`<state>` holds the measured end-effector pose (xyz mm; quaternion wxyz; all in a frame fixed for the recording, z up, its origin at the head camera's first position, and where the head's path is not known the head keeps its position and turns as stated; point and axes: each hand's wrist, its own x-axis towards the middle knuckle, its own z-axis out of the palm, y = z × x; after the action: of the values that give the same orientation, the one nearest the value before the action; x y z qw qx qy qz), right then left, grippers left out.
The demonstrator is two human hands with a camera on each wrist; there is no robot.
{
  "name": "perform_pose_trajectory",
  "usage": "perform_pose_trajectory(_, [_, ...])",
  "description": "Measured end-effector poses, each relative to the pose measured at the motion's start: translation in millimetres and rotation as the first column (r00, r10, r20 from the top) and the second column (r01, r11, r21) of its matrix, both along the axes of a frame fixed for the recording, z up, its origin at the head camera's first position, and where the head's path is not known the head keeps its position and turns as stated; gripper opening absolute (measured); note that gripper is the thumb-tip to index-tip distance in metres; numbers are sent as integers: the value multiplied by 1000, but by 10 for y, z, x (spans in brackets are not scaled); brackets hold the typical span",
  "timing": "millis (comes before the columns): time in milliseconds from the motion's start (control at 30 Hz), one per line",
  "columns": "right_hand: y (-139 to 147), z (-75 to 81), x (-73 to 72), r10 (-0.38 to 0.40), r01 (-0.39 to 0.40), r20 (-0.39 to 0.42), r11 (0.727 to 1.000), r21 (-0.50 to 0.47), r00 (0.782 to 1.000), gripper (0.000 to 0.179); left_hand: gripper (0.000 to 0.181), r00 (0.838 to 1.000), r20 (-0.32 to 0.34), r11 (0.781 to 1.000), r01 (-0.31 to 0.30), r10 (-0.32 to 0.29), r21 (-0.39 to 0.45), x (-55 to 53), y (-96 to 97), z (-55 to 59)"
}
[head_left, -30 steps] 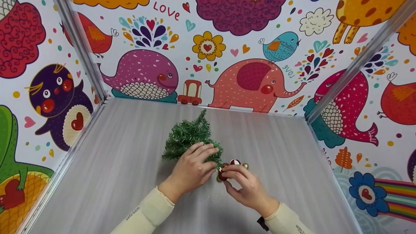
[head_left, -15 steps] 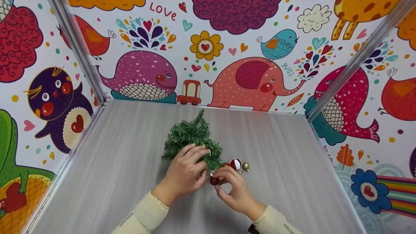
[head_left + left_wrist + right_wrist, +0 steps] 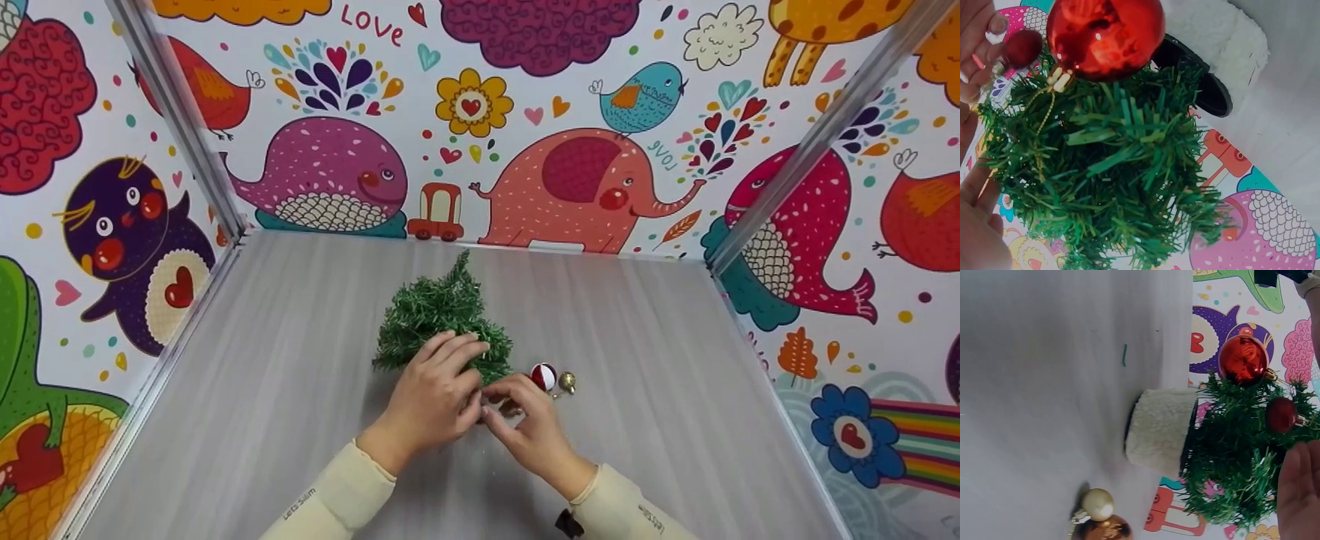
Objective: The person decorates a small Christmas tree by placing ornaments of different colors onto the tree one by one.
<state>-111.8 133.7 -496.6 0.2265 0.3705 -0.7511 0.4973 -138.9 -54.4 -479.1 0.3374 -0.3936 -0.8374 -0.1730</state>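
Observation:
A small green Christmas tree (image 3: 435,311) stands on the table; its white fluffy base (image 3: 1162,430) shows in the right wrist view. Over its front branches my left hand (image 3: 435,390) curls, gripping the tree, with the fingertips partly lost in the green. My right hand (image 3: 532,424) pinches a small dark red Christmas ball (image 3: 1282,415) by its cap, close beside the left thumb; the ball is mostly hidden in the head view. A larger shiny red ball (image 3: 1106,36) hangs from the tree on a gold string.
Right of the tree lie a red-and-white ball (image 3: 544,377) and a gold ball (image 3: 568,382). A copper ball (image 3: 1109,530) lies beside a pale gold one (image 3: 1098,504). Printed walls edge the table (image 3: 660,420) at the back and both sides.
The right hand has brought the dark red ball leftward from beside the other ornaments, up against the left hand. The left hand has shifted slightly on the tree and stays there.

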Motion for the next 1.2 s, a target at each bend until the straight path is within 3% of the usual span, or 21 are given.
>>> perform_pose_trajectory(167, [-3,-132,-103,-49,50,-69,999,20,996,25,9,1000,3,1000,7,-7,3,5,3,-15])
perform_pose_trajectory(367, [79,-303,-197,-60,62,-75,998,21,995,24,8,1000,-27,1000,-6,6,-21,10,-34,-43])
perform_pose_trajectory(667, [89,-294,-244,-227,243,-174,967,75,958,3,11,992,-101,994,-80,72,-76,11,-74,-39])
perform_pose_trajectory(833, [81,-279,-267,-289,305,-186,950,66,939,7,12,985,-137,993,-113,106,-43,-4,-61,-29])
perform_pose_trajectory(1033, [64,-265,-302,-334,341,-128,940,29,934,4,12,979,-162,993,-122,120,-4,-19,-40,-19])
perform_pose_trajectory(1200, [30,-254,-313,-276,275,-12,961,-32,961,11,11,978,-166,991,-118,128,68,-17,-18,-39])
